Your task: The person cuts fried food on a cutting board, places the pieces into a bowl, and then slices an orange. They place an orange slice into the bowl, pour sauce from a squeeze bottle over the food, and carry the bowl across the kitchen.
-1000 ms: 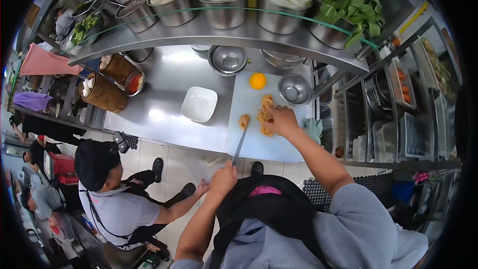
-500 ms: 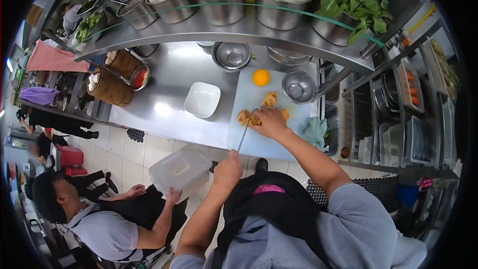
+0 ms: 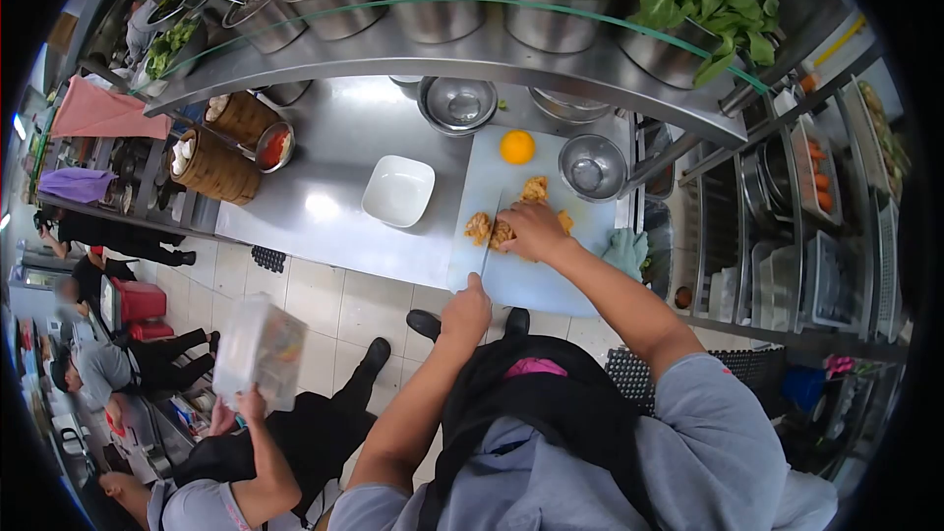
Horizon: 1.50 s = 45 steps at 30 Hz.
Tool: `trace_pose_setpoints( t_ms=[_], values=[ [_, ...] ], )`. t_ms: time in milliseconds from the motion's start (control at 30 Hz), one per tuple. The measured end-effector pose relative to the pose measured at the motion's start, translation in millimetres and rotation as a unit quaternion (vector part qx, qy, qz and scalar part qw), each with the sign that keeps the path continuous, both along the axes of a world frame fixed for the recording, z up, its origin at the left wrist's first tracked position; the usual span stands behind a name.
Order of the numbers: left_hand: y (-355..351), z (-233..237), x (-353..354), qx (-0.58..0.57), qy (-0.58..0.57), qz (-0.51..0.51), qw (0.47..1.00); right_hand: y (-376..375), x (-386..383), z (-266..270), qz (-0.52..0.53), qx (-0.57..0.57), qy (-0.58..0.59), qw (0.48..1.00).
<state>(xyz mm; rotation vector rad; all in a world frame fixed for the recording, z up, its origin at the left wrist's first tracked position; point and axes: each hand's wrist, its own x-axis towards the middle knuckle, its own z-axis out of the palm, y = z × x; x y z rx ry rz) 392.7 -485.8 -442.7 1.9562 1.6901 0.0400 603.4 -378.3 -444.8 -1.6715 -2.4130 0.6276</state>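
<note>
My left hand [image 3: 467,311] is closed round the handle of a knife [image 3: 491,232], whose blade lies across the white cutting board [image 3: 464,264]. Beside the blade, my right hand [image 3: 532,229] presses its bent fingers on a golden-brown fried piece [image 3: 501,234] that looks like fried chicken. A cut chunk [image 3: 478,227] lies apart on the blade's left side. Another fried piece [image 3: 534,189] rests just beyond my fingers, and a bit more shows to the right of my hand. Farther back on the board sits a whole orange [image 3: 516,147].
A square white bowl [image 3: 398,192] stands left of the board, a steel bowl [image 3: 592,168] on its right. A green cloth [image 3: 626,254] lies at the right edge. Overhead, a steel shelf [image 3: 433,67] carries several pots. At left, a co-worker [image 3: 226,477] holds a plastic container [image 3: 261,352].
The knife is more upright and my left hand has moved slightly up and right. A chunk now lies separated left of the blade. The co-worker has moved down-left with the container.
</note>
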Motion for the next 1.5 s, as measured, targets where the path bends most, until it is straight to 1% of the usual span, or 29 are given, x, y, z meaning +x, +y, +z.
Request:
trace_pose_setpoints(
  t_ms=[100, 167, 200, 233, 333, 367, 467, 533, 600, 667, 767, 800, 867, 900, 967, 1000, 1067, 1100, 1167, 1233, 1267, 1367, 1500],
  values=[
    [11, -10, 1, 0.022, 0.011, -0.001, 1.000, 0, 6, 1, 0.004, 0.008, 0.003, 1.000],
    [17, -13, -8, 0.038, -0.006, -0.014, 0.999, -5, 6, 6, 0.004, 0.008, 0.005, 1.000],
    [17, -4, -11, 0.037, -0.007, -0.013, 0.999, -8, 5, 9, -0.014, 0.012, 0.009, 1.000],
    [13, 14, -13, 0.029, 0.004, -0.021, 0.999, -11, 6, 9, -0.034, 0.013, 0.014, 0.999],
    [-7, 60, -24, -0.007, 0.024, -0.045, 0.999, -12, 4, 6, -0.030, 0.019, 0.000, 0.999],
    [-14, 66, -26, -0.030, 0.034, -0.056, 0.997, -11, 4, 6, -0.032, 0.016, 0.001, 0.999],
    [-25, 54, -27, -0.029, 0.029, -0.042, 0.998, -4, 3, 3, -0.019, 0.018, 0.020, 0.999],
    [-21, 24, -15, -0.013, 0.021, -0.033, 0.999, 2, 3, 2, 0.002, -0.014, 0.004, 1.000],
    [-9, -4, -1, 0.009, 0.009, -0.019, 1.000, 1, 3, 2, 0.006, -0.008, 0.008, 1.000],
    [6, -18, 8, 0.012, 0.011, -0.005, 1.000, 3, 5, 4, 0.013, 0.004, 0.010, 1.000],
    [20, -11, 1, 0.042, 0.011, -0.024, 0.999, -1, 7, 6, -0.002, -0.016, 0.015, 1.000],
    [21, 0, -2, 0.043, 0.010, -0.022, 0.999, -3, 7, 8, -0.016, -0.019, 0.010, 1.000],
    [14, 39, -11, -0.010, 0.039, -0.045, 0.998, -7, 6, 6, -0.034, -0.029, 0.008, 0.999],
    [7, 54, -17, -0.014, 0.041, -0.047, 0.998, -7, 4, 5, -0.033, -0.015, 0.003, 0.999],
    [-10, 73, -25, -0.052, 0.047, -0.083, 0.994, -7, 4, 3, -0.033, -0.001, -0.002, 0.999],
    [-16, 70, -26, -0.054, 0.048, -0.085, 0.994, -7, 5, 2, -0.025, 0.012, 0.006, 1.000],
    [-25, 56, -25, -0.027, 0.006, -0.064, 0.998, -6, 4, -2, -0.017, 0.021, 0.016, 1.000],
    [-25, 42, -21, -0.031, 0.007, -0.063, 0.997, -3, 4, -5, -0.016, 0.016, 0.003, 1.000],
    [-19, 7, -5, 0.006, 0.012, -0.031, 0.999, -5, 3, -3, -0.011, 0.012, -0.010, 1.000],
    [-8, -11, 5, 0.015, 0.012, -0.026, 0.999, -3, 4, 9, -0.023, -0.032, -0.010, 0.999],
    [-3, -16, 7, 0.023, 0.013, -0.024, 0.999, -3, 5, 9, -0.021, -0.028, -0.013, 0.999],
    [4, -11, 0, 0.034, 0.009, -0.037, 0.999, -13, 10, -4, -0.036, 0.004, 0.006, 0.999],
    [-3, 37, -14, 0.008, 0.027, -0.039, 0.999, -18, 11, -10, -0.056, 0.020, 0.031, 0.998]
  ],
)
